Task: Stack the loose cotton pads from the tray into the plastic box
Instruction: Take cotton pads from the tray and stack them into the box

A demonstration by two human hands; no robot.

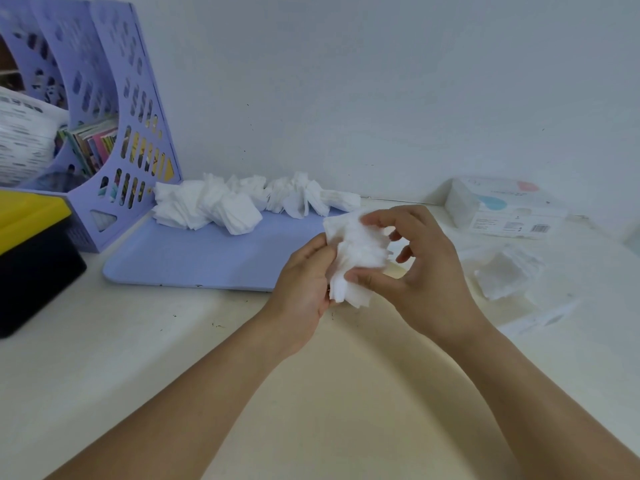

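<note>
Cotton pads (356, 254) in both hands' (304, 282) (426, 271) grip; more on tray (194, 258).

Head cam, looking fwd and down (wide-angle), close over hands (363, 268), facing wall

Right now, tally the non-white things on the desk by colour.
Lilac: 2, the tray and the file rack.
Yellow and black: 1, the box at the left edge.
Total: 3.
</note>
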